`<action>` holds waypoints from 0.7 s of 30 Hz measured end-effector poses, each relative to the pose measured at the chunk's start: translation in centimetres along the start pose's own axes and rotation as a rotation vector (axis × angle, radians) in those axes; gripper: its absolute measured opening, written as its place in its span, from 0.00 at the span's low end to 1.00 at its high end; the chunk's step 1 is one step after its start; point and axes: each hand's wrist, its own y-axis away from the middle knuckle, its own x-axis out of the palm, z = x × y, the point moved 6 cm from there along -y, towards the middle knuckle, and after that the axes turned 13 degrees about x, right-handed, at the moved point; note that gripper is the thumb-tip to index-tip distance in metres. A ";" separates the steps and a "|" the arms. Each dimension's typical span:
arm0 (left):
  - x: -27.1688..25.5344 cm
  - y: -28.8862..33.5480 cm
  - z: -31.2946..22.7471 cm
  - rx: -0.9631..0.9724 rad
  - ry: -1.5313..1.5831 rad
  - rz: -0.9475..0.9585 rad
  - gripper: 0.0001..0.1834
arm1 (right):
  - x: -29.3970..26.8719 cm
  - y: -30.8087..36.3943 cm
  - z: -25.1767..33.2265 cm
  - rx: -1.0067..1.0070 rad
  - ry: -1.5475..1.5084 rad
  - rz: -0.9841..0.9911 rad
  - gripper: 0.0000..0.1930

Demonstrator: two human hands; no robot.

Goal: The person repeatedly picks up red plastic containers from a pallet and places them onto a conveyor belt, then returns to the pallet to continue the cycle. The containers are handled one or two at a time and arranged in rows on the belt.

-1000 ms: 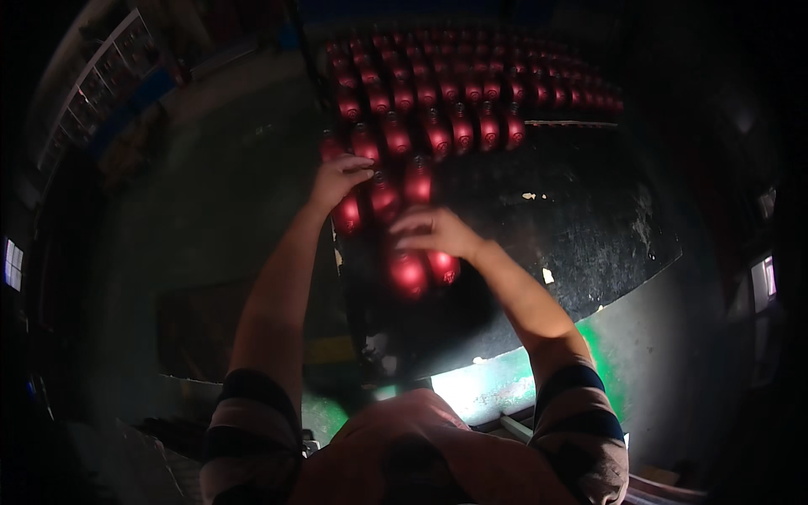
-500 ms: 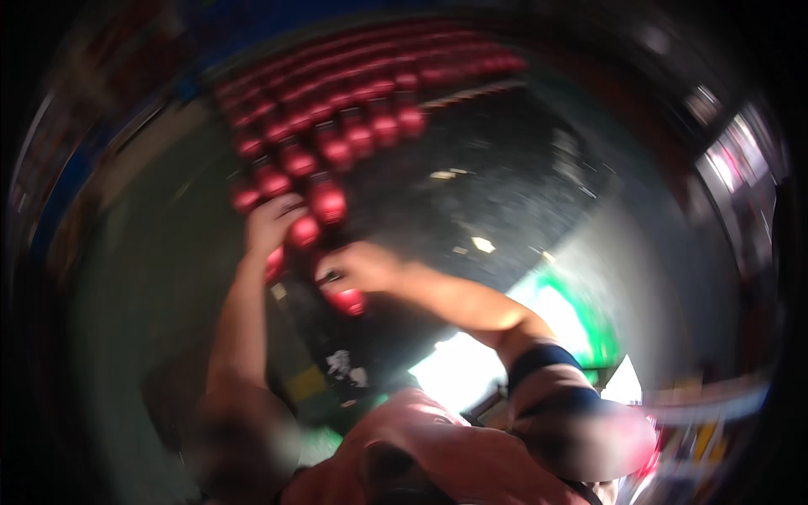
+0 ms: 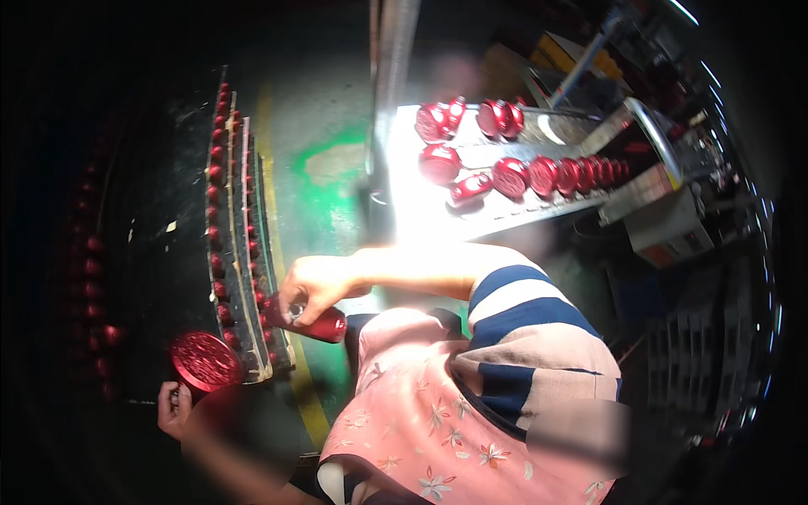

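1. The left hand (image 3: 175,407), at the lower left of the frame, clamps a round red embossed metal cap (image 3: 204,362), face up.
2. The right hand (image 3: 313,286), at centre, closes around a red metal cylinder (image 3: 316,323).
3. Judged step: carrying both pieces away from the stacked dark trays of red caps (image 3: 240,252), left of centre.
4. Next likely needs a swing toward the bright metal bench (image 3: 505,210), upper right, where open surface lies between the loose red parts (image 3: 522,172).

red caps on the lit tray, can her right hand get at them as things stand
Probably not at once: the right hand already grips a red cylinder and sits well short of the red caps on the lit tray.
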 end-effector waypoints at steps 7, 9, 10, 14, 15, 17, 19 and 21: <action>21.1 6.9 -10.9 0.081 0.135 0.490 0.11 | -5.7 26.2 -6.8 0.547 0.053 -0.424 0.13; 26.6 7.1 -14.4 0.109 0.122 0.606 0.10 | -7.4 33.8 -8.2 0.670 0.000 -0.612 0.13; 29.6 6.6 -15.3 0.030 0.155 0.722 0.09 | -8.8 37.0 -9.0 0.714 -0.042 -0.731 0.12; 41.1 3.6 -21.0 0.143 0.433 0.763 0.10 | -14.7 48.4 -10.5 0.874 -0.217 -1.083 0.08; 44.1 2.4 -22.7 0.221 0.450 0.719 0.10 | -17.5 51.0 -9.8 0.783 -0.172 -1.152 0.07; 50.8 0.8 -26.3 0.247 0.463 0.705 0.10 | -23.1 55.7 -8.7 0.733 -0.021 -1.258 0.06; 58.0 -0.6 -30.4 0.241 0.587 0.672 0.11 | -29.7 59.5 -8.1 0.684 0.150 -1.301 0.07; 65.1 -1.4 -34.1 0.076 0.728 0.695 0.12 | -36.4 62.6 -8.0 0.640 0.212 -1.317 0.07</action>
